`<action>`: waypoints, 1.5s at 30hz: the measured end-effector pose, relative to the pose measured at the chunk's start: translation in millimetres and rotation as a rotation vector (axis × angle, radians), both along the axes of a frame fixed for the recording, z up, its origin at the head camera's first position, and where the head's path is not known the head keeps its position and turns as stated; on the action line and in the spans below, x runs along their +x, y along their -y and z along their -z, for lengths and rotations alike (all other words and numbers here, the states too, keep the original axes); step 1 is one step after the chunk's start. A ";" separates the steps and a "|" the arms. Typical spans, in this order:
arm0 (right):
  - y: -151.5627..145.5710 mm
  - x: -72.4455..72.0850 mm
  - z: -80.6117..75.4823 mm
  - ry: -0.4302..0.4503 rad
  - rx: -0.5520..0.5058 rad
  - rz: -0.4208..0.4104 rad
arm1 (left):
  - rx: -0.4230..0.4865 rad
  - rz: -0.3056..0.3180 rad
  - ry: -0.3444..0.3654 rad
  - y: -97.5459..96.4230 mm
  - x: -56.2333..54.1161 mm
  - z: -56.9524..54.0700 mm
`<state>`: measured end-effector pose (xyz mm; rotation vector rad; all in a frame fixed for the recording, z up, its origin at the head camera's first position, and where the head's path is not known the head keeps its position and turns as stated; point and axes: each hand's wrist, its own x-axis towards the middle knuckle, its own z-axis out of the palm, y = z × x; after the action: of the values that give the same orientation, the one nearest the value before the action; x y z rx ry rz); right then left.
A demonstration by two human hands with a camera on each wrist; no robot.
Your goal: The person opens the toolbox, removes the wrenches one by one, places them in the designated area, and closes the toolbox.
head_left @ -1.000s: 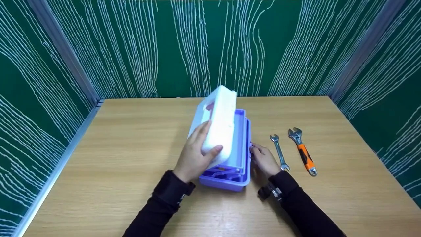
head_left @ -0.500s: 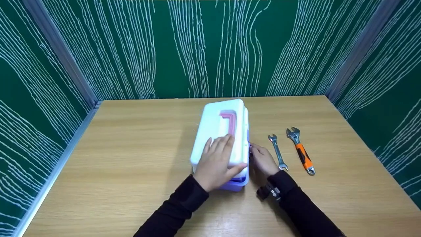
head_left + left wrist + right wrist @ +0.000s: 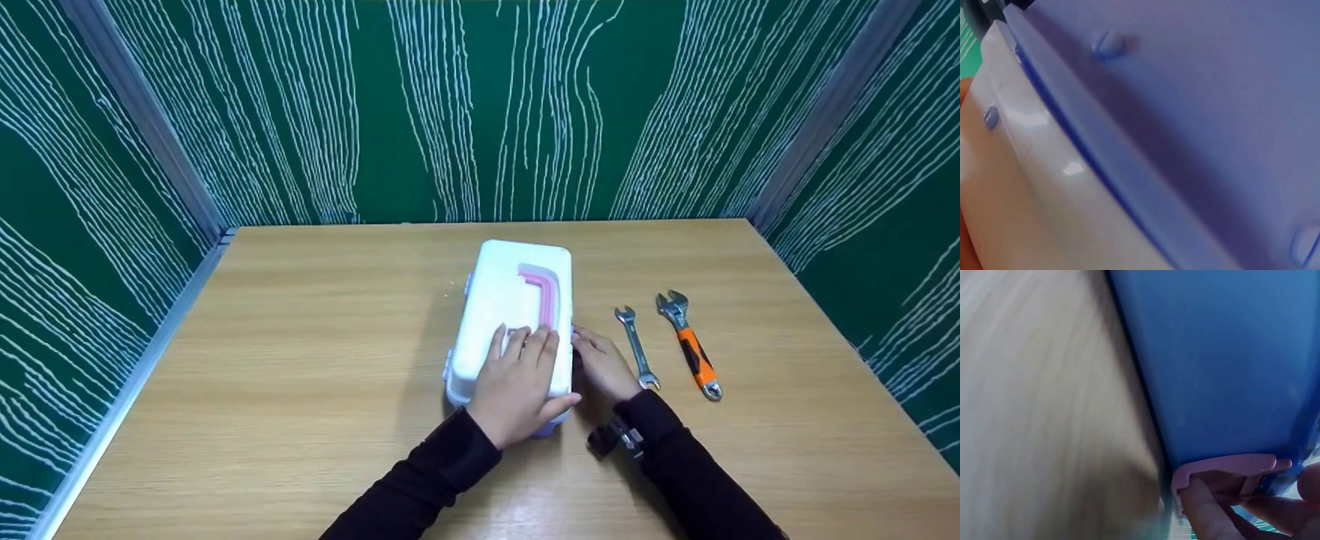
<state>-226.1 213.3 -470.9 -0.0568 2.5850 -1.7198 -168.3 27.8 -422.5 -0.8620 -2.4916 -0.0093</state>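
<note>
A toolbox with a white lid (image 3: 510, 292), a pink handle (image 3: 550, 300) set in its top, and a purple-blue body (image 3: 1224, 371) stands mid-table. The lid lies down over the body. My left hand (image 3: 517, 386) rests flat on the near end of the lid, fingers straight, thumb out over the right edge. At the box's right side is my right hand (image 3: 606, 367). In the right wrist view its fingers (image 3: 1207, 509) hook behind a pink latch (image 3: 1230, 464), which stands out from the body. The left wrist view shows a narrow dark seam under the lid's rim (image 3: 1044, 129).
Right of the right hand lie a small open-end wrench (image 3: 637, 347) and an adjustable wrench (image 3: 691, 346) with an orange and black handle. The wooden table (image 3: 300, 337) is bounded by green, white-lined walls (image 3: 420, 112).
The lid has swung down to the right from its tilted position and now covers the trays. My left hand moved right and down with it, flattening on top. My right hand stays at the box's side.
</note>
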 end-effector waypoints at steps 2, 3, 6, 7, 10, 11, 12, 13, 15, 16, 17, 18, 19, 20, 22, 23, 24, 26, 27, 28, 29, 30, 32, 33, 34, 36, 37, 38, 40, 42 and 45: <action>-0.7 -0.3 -0.7 0.009 0.005 -0.002 | -0.007 -0.007 -0.008 -2.0 0.0 0.5; -1.2 -0.3 -1.0 0.013 0.002 0.000 | -0.011 -0.010 -0.014 -3.0 -0.2 0.7; -4.0 -0.8 -0.8 0.014 -0.017 -0.007 | -0.009 -0.011 -0.024 -4.8 -0.6 1.0; -5.0 -0.9 -0.5 0.021 -0.037 -0.006 | -0.009 -0.012 -0.026 -5.2 -0.5 1.0; -8.1 0.1 0.0 0.047 -0.091 -0.010 | -0.010 -0.016 -0.025 -5.0 -0.1 1.4; -8.7 0.6 -0.4 0.058 -0.109 -0.012 | -0.009 -0.018 -0.027 -4.7 0.0 1.9; -9.8 1.1 -0.6 0.061 -0.119 -0.014 | -0.008 -0.021 -0.027 -4.2 0.1 2.3; -11.0 1.2 -0.8 0.066 -0.121 -0.017 | -0.008 -0.023 -0.029 -3.6 0.2 2.7; -14.2 0.7 -1.1 0.070 -0.090 -0.032 | -0.005 -0.026 -0.034 -2.5 0.3 3.4; -15.7 0.2 -1.1 0.072 -0.073 -0.045 | -0.002 -0.027 -0.034 -1.9 0.5 3.7; -17.2 -0.2 -1.1 0.071 -0.048 -0.065 | -0.002 -0.029 -0.036 -1.5 0.6 4.1; -19.0 -1.0 -0.5 0.066 -0.013 -0.085 | -0.002 -0.030 -0.033 -1.4 0.9 3.6; -20.3 -1.6 -0.2 0.065 0.020 -0.112 | -0.001 -0.030 -0.029 -1.4 0.9 3.4; -21.3 -2.1 0.2 0.061 0.049 -0.140 | 0.000 -0.030 -0.025 -1.6 0.8 3.3; -22.4 -2.9 1.7 0.050 0.076 -0.195 | -0.001 -0.030 -0.011 -2.1 0.8 2.7; -22.7 -3.3 2.8 0.045 0.082 -0.220 | -0.001 -0.030 -0.004 -2.3 0.7 2.7; -22.7 -3.7 4.1 0.042 0.078 -0.241 | -0.001 -0.029 0.001 -2.6 0.6 2.5; -22.8 -4.3 6.8 0.040 0.061 -0.260 | -0.002 -0.029 0.002 -2.9 0.2 2.9; -22.7 -4.5 7.8 0.036 0.051 -0.260 | -0.001 -0.029 -0.001 -2.9 0.1 3.2; -22.7 -4.6 8.7 0.033 0.043 -0.253 | -0.001 -0.029 -0.006 -3.1 -0.2 3.7; -23.0 -4.8 9.4 0.027 0.036 -0.246 | -0.001 -0.029 -0.014 -3.2 -0.5 4.3; -23.6 -4.9 9.8 0.019 0.037 -0.234 | 0.000 -0.030 -0.021 -3.5 -0.7 4.5; -25.7 -5.1 10.2 0.002 0.048 -0.204 | -0.001 -0.032 -0.036 -3.8 -1.0 5.8; -27.0 -5.1 10.2 -0.010 0.062 -0.191 | -0.003 -0.033 -0.043 -4.1 -1.0 6.1; -29.0 -5.2 9.8 -0.018 0.085 -0.180 | -0.007 -0.036 -0.048 -4.2 -0.9 6.3; -32.8 -5.4 8.5 -0.020 0.127 -0.158 | -0.014 -0.041 -0.055 -4.3 -0.7 6.2; -34.6 -5.4 7.5 -0.015 0.141 -0.145 | -0.019 -0.044 -0.055 -4.3 -0.8 5.9; -36.6 -5.5 6.6 -0.009 0.159 -0.137 | -0.025 -0.048 -0.055 -4.3 -0.9 5.7; -40.4 -5.0 3.9 0.019 0.165 -0.124 | -0.030 -0.052 -0.044 -4.0 -0.9 4.6; -44.1 -4.2 1.7 0.035 0.152 -0.114 | -0.025 -0.052 -0.029 -3.9 -0.7 3.7; -49.1 -2.4 -1.3 0.038 0.110 -0.096 | -0.018 -0.052 -0.011 -3.5 -0.4 3.1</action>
<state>-228.5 262.4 -469.5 -0.1417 2.5987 -1.5299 -168.6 31.3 -425.6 -0.8019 -2.5064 0.0354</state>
